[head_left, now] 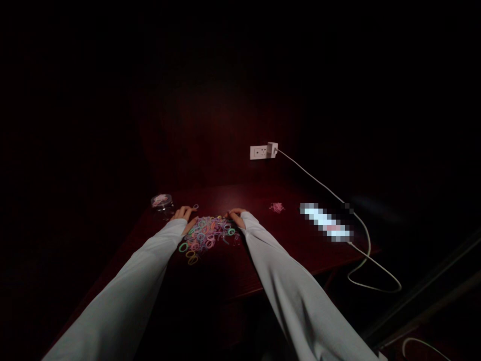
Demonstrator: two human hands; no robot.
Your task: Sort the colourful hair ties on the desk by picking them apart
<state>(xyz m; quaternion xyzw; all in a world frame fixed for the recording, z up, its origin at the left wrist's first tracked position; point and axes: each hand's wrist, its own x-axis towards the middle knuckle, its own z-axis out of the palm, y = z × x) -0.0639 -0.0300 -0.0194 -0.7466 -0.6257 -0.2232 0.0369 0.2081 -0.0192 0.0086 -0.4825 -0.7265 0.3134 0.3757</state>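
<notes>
A heap of small coloured elastic hair ties (205,231) lies on the dark red table between my two hands. My left hand (183,214) rests at the heap's upper left, palm down, its thumb and fingers apart. A single pale hair tie (196,206) lies just beyond those fingertips. At the upper right edge of the heap is my right hand (236,215), its fingers bent and drawn together. Whatever they pinch, if anything, is too small and dark to make out. Long light grey sleeves cover both forearms.
A clear round jar (161,203) with pale pink things at its top stands left. Right of my hands lies a small pink pile (277,207). Farther right, a bright blurred-out device (325,221) is joined by a white cable (315,175) to the wall socket (259,152).
</notes>
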